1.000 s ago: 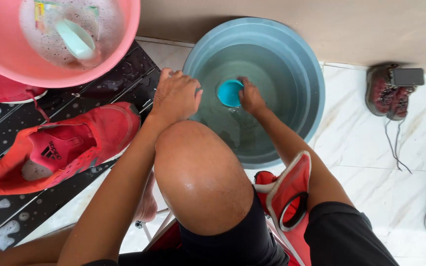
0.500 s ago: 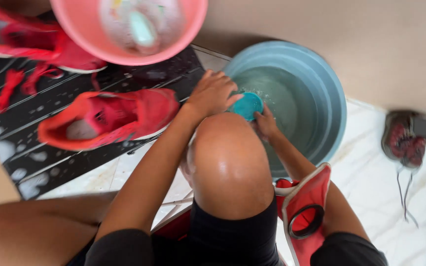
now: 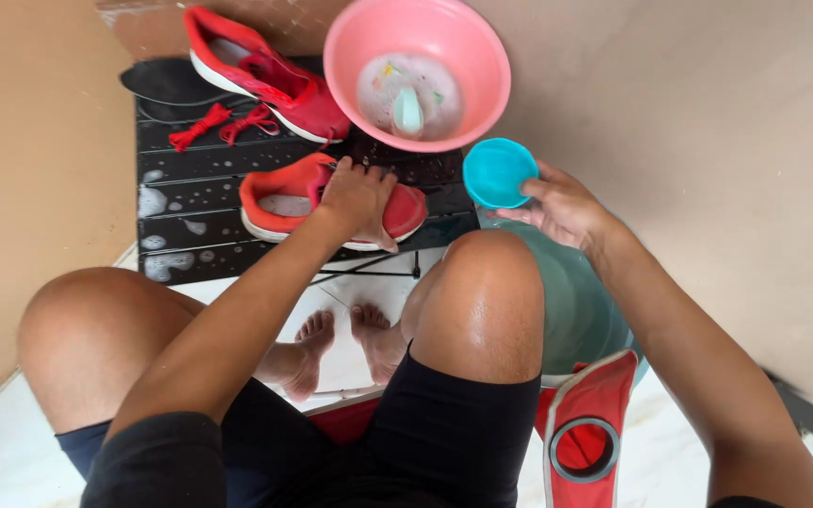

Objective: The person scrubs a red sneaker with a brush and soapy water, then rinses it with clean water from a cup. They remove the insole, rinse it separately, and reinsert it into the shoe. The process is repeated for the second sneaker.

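Since half a second ago the right hand has lifted the small blue cup clear of the grey-blue tub and carried it up beside the pink basin, while the left hand has left the tub's rim and come down on the near red shoe. The right hand now grips the cup by its rim and side with fingers and thumb; the cup is tipped so its mouth faces the camera, and whether it holds water cannot be told. It looks like light, stiff plastic, probably slick when wet, so a pinch across the rim with the thumb inside seems the surest hold. The left hand lies palm down over the middle of the shoe, fingers curled over its far edge, pressing it onto the dark slatted counter. The shoe looks soft in the upper and firm in the sole, wet and soapy, best held around the midfoot. Beyond the left hand are a second red shoe, red laces and a dark insole. The basin holds suds and a brush. Near the person's right knee lies a red pouch.
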